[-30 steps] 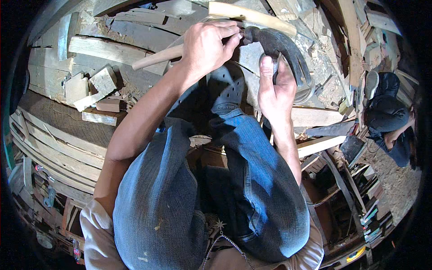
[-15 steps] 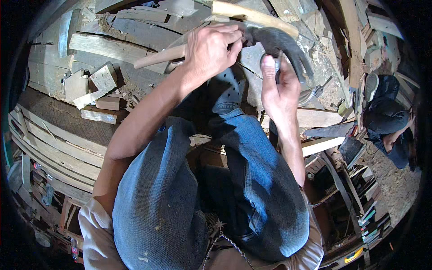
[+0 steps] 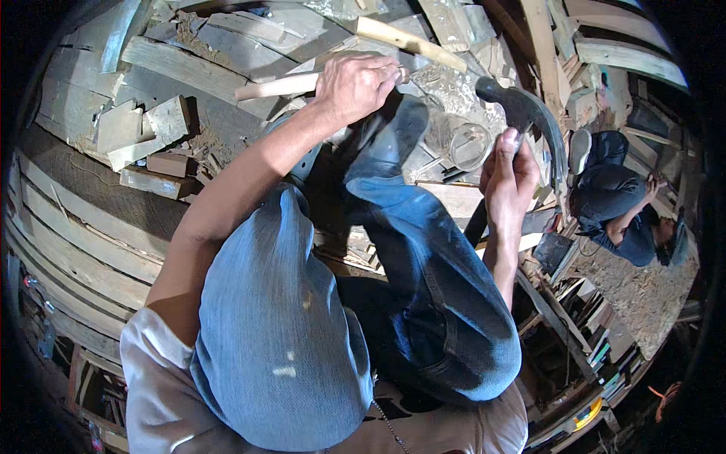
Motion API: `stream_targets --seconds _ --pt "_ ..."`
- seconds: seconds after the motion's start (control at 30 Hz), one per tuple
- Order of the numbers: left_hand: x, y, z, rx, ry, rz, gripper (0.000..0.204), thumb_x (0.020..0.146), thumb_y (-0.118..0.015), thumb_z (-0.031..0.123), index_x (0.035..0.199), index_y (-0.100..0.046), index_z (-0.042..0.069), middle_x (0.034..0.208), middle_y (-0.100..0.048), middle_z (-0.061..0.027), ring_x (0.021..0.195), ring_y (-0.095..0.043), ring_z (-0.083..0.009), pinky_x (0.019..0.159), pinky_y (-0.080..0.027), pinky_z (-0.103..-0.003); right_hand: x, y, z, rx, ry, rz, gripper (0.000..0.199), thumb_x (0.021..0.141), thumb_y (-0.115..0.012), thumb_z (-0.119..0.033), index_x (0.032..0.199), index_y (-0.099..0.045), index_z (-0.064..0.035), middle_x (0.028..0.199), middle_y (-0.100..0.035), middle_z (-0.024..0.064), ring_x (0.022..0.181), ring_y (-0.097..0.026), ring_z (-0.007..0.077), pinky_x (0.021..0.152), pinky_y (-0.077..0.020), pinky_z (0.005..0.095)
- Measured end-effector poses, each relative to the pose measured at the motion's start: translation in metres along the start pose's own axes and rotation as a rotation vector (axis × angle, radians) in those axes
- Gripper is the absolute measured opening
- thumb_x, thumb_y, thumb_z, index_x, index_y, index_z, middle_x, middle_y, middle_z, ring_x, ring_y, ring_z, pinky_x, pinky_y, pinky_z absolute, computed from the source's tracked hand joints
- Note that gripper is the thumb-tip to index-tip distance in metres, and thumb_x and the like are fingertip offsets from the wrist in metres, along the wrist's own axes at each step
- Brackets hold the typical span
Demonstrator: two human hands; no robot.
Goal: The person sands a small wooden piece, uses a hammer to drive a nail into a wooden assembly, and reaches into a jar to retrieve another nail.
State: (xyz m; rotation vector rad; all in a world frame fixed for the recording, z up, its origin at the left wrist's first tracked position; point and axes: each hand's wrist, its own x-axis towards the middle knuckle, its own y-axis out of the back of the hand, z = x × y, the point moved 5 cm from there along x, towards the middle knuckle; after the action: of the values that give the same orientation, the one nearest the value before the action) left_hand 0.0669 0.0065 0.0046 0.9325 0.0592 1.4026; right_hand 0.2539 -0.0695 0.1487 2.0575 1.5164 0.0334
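Note:
My left hand is closed round a pale, rounded wooden stick, one end sticking out to the left and a short end past my fingers on the right. My right hand grips a dark claw hammer, its head up above the thumb and its dark handle slanting down behind my wrist. The hammer is apart from the stick, off to its right. Beyond my hands lies a longer, yellowish piece of wood. Near my right hand stands a round clear glass jar.
Wood blocks and offcuts lie on the plank floor at the left. A slatted wooden bench runs along the left side. At the right another person in dark clothes crouches. Long timbers lie at the upper right.
The hammer has swung away from my left hand, up and to the right with my right hand. My left hand keeps its hold on the stick. The glass jar shows more fully.

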Motion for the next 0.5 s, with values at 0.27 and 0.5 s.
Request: stream_targets --seconds 0.27,0.5 --pt "-0.005 0.000 0.002 -0.051 0.006 0.019 0.013 0.085 -0.073 0.018 0.091 -0.077 0.008 0.100 -0.076 -0.0042 0.088 -0.073 -0.0203 0.079 -0.059 -0.032 -0.008 0.010 -0.014 -0.003 0.088 0.070 0.032 0.104 -0.053 -0.035 0.082 -0.054 -0.0115 0.056 -0.045 -0.0072 0.045 -0.038 0.0014 0.041 -0.0256 0.0208" --pt "-0.007 0.002 -0.001 -0.032 -0.020 0.014 0.014 0.083 -0.071 0.018 0.092 -0.077 0.008 0.098 -0.075 -0.0041 0.084 -0.073 -0.0222 0.073 -0.060 -0.035 0.004 -0.015 0.004 -0.155 0.168 -0.066 0.035 0.104 -0.053 -0.035 0.079 -0.054 -0.0101 0.057 -0.041 -0.0085 0.048 -0.033 0.0012 0.043 -0.0236 0.0210"
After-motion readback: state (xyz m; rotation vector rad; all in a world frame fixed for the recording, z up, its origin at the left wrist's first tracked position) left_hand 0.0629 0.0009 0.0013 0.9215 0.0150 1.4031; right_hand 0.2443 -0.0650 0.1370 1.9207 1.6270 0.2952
